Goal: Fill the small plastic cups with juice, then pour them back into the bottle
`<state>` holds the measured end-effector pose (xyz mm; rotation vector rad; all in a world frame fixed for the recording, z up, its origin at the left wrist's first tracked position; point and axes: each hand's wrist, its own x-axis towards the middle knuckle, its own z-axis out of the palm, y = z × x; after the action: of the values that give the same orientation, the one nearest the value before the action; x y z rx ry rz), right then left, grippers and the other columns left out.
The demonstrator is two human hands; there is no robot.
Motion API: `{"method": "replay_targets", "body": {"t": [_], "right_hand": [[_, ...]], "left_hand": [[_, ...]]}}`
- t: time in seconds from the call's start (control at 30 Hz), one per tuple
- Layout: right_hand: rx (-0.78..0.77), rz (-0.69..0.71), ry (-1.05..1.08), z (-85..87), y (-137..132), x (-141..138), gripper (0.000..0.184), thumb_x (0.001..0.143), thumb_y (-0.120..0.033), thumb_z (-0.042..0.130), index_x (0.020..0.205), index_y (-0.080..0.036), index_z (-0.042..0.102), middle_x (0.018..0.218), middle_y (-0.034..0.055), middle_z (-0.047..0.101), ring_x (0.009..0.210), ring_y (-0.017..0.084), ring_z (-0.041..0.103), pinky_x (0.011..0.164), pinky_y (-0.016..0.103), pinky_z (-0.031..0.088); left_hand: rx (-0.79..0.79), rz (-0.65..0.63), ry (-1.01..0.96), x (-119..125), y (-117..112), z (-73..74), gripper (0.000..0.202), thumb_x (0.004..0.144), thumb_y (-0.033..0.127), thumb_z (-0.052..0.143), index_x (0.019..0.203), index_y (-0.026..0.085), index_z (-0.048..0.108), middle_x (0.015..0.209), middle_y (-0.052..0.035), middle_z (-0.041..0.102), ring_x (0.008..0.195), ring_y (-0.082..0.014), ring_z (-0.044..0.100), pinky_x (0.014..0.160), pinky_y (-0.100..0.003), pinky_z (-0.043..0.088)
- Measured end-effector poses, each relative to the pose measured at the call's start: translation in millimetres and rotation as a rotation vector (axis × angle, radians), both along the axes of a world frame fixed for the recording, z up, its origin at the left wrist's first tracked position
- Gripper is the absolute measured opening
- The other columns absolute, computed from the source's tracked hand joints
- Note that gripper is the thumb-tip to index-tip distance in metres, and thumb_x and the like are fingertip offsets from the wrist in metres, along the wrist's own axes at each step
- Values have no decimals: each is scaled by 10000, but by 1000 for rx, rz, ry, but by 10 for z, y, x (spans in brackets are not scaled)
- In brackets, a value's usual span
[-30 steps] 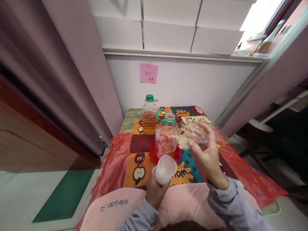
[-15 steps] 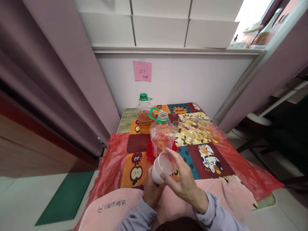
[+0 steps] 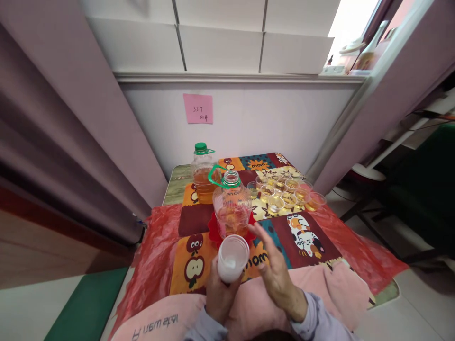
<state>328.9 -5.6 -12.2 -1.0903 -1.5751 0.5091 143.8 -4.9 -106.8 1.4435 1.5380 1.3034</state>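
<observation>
Wrapped around a whitish stack of plastic cups [image 3: 227, 270], my left hand [image 3: 220, 296] holds it upright with the mouth tilted towards me. My right hand [image 3: 279, 279] is just to the right of the stack, apart from it, with fingers spread and nothing seen in them. Beyond the stack stands an uncapped see-through plastic jug [image 3: 232, 208] with a green handle and some amber liquid low inside. It rests on a red scalloped dish [image 3: 212, 229], partly hidden. To the right, several plastic cups [image 3: 276, 204] hold yellowish liquid.
A second jug [image 3: 205, 184], capped in green and part filled with amber liquid, stands behind on the left. A patterned mat [image 3: 305, 237] and red plastic sheeting [image 3: 152, 260] cover the table. Pink cloth [image 3: 170, 312] lies at the near edge. A wall [image 3: 256, 118] rises behind.
My right hand has let go of the cup at the stack's mouth and moved off to the right, opening. The tipped-out cup rim no longer shows. The view has shifted slightly.
</observation>
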Motion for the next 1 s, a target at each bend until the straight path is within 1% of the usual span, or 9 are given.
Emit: {"method": "replay_targets", "body": {"t": [0.13,0.2,0.3,0.37,0.43,0.53,0.77,0.9,1.0], "right_hand": [[-134,-377,245,-147,343,613,629,1000,-573,708,1523,-251,572,1502,162,690,1387,322,673,1174,536,553],[-169,-573,291,-313,560,1015,617,911,-617,758,1354,-198,660,1387,199,740,1260,339,732,1118,562,577],[-297,-696,249,-587,822,1516,663,792,-708,745,1178,-171,687,1192,210,797,1102,341,784,1013,535,620],[-332,-727,208,-716,933,1685,674,719,-714,772,1130,-186,687,1140,198,810,1066,353,791,985,542,619],[-346,-742,172,-780,1006,1709,665,680,-708,787,1095,-199,683,1118,194,815,1059,370,789,994,559,600],[-356,-758,132,-794,1058,1566,645,704,-720,760,1083,-207,663,1099,195,816,1046,376,787,1003,552,576],[-396,-821,15,-843,1020,1173,779,712,-794,775,1188,-206,591,1120,189,805,1002,349,778,876,436,566],[-512,-791,-181,-813,1106,1062,688,771,-734,776,1218,-228,645,1104,132,817,1013,342,773,836,398,531],[-561,-818,-313,-755,1212,981,602,840,-679,752,1239,-234,675,1166,133,810,1032,335,770,808,374,504]], "left_hand": [[-3,27,48,-15,9,-35,611,720,524,842,1198,176,688,1046,-144,829,967,-357,809,861,-500,666],[7,32,59,-20,14,-48,626,710,522,843,1206,173,687,1044,-146,832,951,-357,811,850,-498,666],[21,35,56,-16,20,-55,627,708,535,842,1197,173,691,1040,-151,834,947,-357,813,833,-491,669],[19,37,51,-8,21,-47,615,713,541,836,1184,172,693,1025,-151,835,928,-354,814,817,-488,671],[17,42,47,0,21,-30,618,706,539,837,1181,172,691,1015,-151,837,906,-350,814,806,-486,672],[16,41,42,7,17,4,616,704,525,836,1189,176,687,1015,-145,840,907,-346,814,802,-478,674],[29,44,71,-12,19,5,616,706,511,841,1196,172,687,1014,-144,838,915,-352,814,807,-483,673],[32,16,60,-11,25,-9,615,716,504,839,1206,167,685,1017,-147,835,906,-347,814,801,-478,672],[23,22,51,-4,23,5,622,713,506,843,1209,165,684,1025,-151,836,924,-353,815,816,-486,673]]}}
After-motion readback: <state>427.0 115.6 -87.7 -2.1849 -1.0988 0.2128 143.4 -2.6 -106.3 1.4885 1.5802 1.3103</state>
